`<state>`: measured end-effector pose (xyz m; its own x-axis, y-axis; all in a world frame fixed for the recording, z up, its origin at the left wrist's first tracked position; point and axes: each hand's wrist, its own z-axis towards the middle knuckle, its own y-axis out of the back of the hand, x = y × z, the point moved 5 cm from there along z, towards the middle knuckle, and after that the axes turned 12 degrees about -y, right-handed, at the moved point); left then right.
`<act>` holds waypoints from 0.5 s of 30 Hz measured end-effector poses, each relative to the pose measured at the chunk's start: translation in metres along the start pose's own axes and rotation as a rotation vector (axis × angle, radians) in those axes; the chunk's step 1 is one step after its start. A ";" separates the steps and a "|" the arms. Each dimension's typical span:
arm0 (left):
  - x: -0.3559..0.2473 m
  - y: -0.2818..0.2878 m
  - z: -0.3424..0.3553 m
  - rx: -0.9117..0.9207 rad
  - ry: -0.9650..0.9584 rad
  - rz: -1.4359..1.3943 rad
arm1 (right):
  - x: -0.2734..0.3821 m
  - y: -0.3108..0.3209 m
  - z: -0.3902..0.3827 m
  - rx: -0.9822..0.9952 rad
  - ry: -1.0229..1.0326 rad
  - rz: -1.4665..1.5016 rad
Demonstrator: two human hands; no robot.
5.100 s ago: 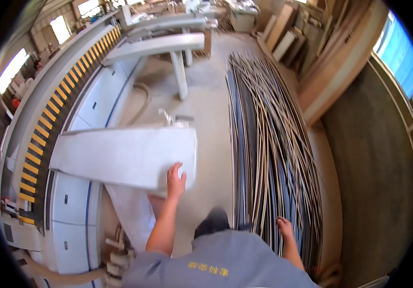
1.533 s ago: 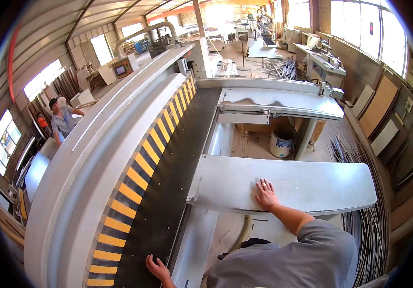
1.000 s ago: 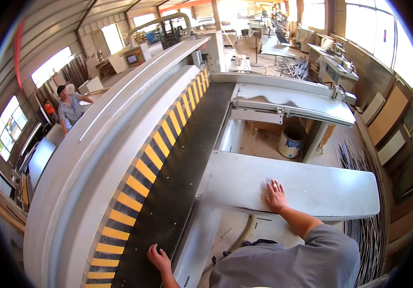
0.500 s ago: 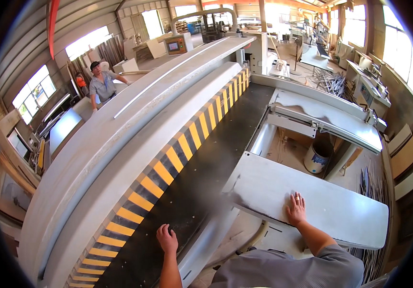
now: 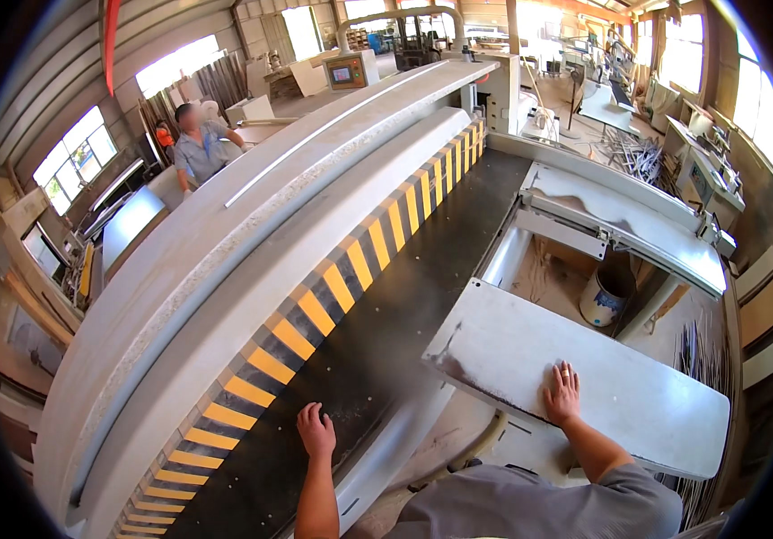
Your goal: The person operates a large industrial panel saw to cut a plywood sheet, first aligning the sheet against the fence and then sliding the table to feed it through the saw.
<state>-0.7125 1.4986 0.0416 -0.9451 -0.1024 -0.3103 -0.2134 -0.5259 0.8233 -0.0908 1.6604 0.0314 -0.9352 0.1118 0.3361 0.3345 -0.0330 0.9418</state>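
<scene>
Daylight from the windows [image 5: 74, 160] fills the workshop [image 5: 63, 97] around you, and a long grey beam [image 5: 191, 247] curves across the view, ahead of your left hand [image 5: 316, 431] and to its left. Between that hand and the beam runs a yellow-and-black striped strip [image 5: 333, 286]. Your left hand is over the black bed [image 5: 377, 337], empty, its fingers loosely bent; you cannot tell here whether it touches the surface. Your right hand [image 5: 563, 393] lies palm down on the pale grey counter [image 5: 642, 391], fingers extended, gripping nothing, with a ring on one finger. That counter reaches out on both sides of your right hand, its near end meeting the black bed. Beyond your right hand, on the floor, stands a white bucket [image 5: 598, 304]; farther past it is a metal ledge [image 5: 575, 196]. Ahead of your left hand, across the beam, a person [image 5: 202, 151] stands in a grey top.
</scene>
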 end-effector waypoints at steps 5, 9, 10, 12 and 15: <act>0.010 -0.013 0.016 0.015 -0.037 0.011 | 0.001 0.003 -0.002 -0.006 0.015 -0.009; 0.008 -0.016 0.036 0.019 -0.058 0.023 | 0.004 0.002 0.005 0.001 0.001 -0.016; 0.009 -0.017 0.039 0.026 -0.047 0.038 | 0.003 0.000 0.006 0.000 0.010 -0.024; 0.011 -0.022 0.045 0.049 -0.054 0.032 | 0.002 -0.003 0.008 0.002 0.006 -0.041; 0.018 -0.027 0.043 0.021 -0.085 0.017 | 0.009 0.001 0.006 -0.014 0.025 -0.072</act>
<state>-0.7343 1.5476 0.0341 -0.9659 -0.0389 -0.2559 -0.2017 -0.5066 0.8383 -0.0982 1.6670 0.0351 -0.9594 0.0895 0.2676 0.2650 -0.0394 0.9634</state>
